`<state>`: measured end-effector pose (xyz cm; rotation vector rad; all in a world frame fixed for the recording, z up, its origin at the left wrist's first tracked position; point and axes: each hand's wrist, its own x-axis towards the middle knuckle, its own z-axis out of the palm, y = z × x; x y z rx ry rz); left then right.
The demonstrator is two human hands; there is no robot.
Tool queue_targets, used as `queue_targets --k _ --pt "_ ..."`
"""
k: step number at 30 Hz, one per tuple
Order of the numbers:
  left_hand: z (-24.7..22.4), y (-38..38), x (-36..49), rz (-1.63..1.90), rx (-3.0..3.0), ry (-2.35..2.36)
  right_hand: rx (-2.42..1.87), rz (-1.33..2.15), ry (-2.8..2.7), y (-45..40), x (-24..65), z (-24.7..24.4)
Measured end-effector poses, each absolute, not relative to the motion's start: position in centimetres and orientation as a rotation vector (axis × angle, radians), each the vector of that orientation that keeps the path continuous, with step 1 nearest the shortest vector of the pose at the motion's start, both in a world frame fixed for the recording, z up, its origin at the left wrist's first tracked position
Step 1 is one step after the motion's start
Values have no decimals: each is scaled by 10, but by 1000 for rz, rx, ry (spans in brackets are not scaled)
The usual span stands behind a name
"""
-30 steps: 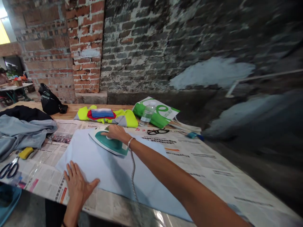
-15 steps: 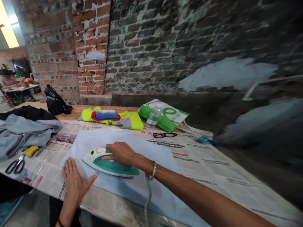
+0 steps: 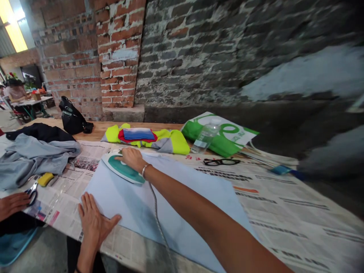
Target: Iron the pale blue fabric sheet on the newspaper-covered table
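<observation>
A light blue cloth (image 3: 182,201) lies flat over newspaper on the table. Gripping the handle of a white and teal clothes iron (image 3: 125,171), my right hand (image 3: 131,158) holds it near the cloth's far left edge. The iron's soleplate rests on the fabric, tip pointing to the far left. Its cord (image 3: 159,223) trails from beneath my right wrist towards the near edge. My left hand (image 3: 95,222) is spread flat on the cloth's near left corner, fingers apart, holding nothing.
At left, another person's hand (image 3: 14,204) touches scissors (image 3: 32,191) beside a yellow sponge-like block (image 3: 45,179). Grey clothing (image 3: 36,155) lies behind. Along the back are a yellow garment (image 3: 178,142), bottle (image 3: 206,136), green-white bag (image 3: 227,142) and eyeglasses (image 3: 222,162).
My right hand has slid the iron away from me towards the cloth's far left edge. My left hand stays flat. Another person's hand has come in at the scissors. The view has shifted left.
</observation>
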<state>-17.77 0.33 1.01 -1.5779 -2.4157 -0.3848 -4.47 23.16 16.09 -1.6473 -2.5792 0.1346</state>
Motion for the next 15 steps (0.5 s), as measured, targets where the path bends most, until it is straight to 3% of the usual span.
queue_targets --k 6,15 --pt "15 4 -176 -410 -1571 -2415 -1720 200 -2542 226 -28 175" --pt "25 6 -178 -427 -1584 -2424 -1829 263 -2683 107 103 166"
